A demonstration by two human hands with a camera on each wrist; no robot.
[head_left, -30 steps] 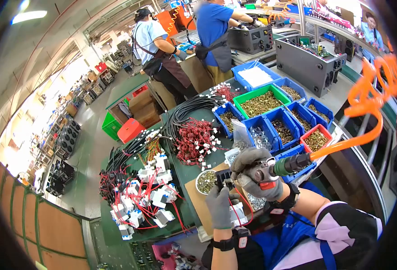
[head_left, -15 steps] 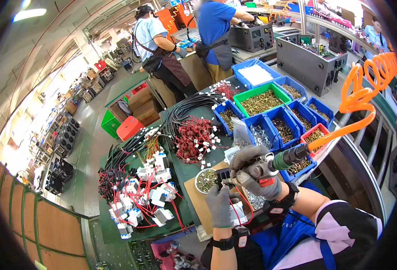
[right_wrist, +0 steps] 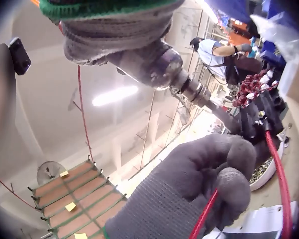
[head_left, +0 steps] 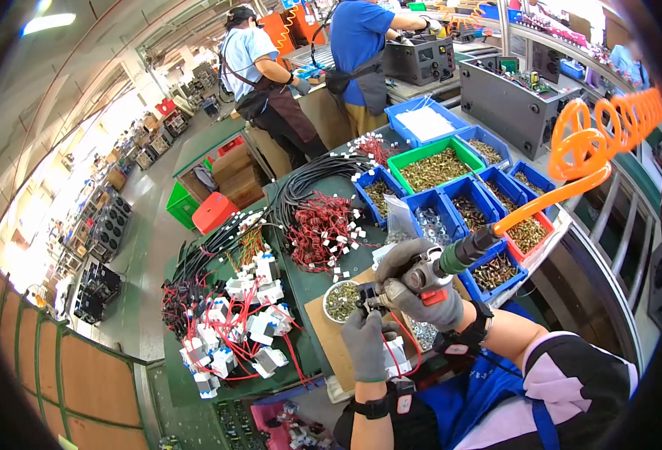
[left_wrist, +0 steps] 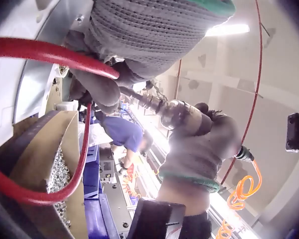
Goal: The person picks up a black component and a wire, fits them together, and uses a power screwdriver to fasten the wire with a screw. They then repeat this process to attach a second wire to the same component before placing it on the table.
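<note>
My gloved right hand (head_left: 439,306) grips an air screwdriver (right_wrist: 162,64), its green hose coupling (head_left: 451,260) joined to an orange coiled hose (head_left: 552,199). The driver's tip reaches a black terminal block (right_wrist: 256,117), with a red wire (right_wrist: 273,149) running into it. Beside the block is my gloved left hand (head_left: 364,346), fingers curled. Between its thumb and finger it pinches a red wire (right_wrist: 205,214), which also loops across the left wrist view. Under the hands, a white boxy part (head_left: 398,356) with red leads sits at the cardboard's edge.
A white bowl (head_left: 327,313) of small screws stands left of the hands. Blue bins (head_left: 505,283), a green bin (head_left: 400,174) and a red bin hold fasteners behind. Red wire bundles (head_left: 319,232) and white wired parts (head_left: 259,330) cover the left. Two people work farther back.
My right hand and the screwdriver have shifted slightly left. The orange hose has swung left and lower across the red bin. My left hand has stayed nearly still.
</note>
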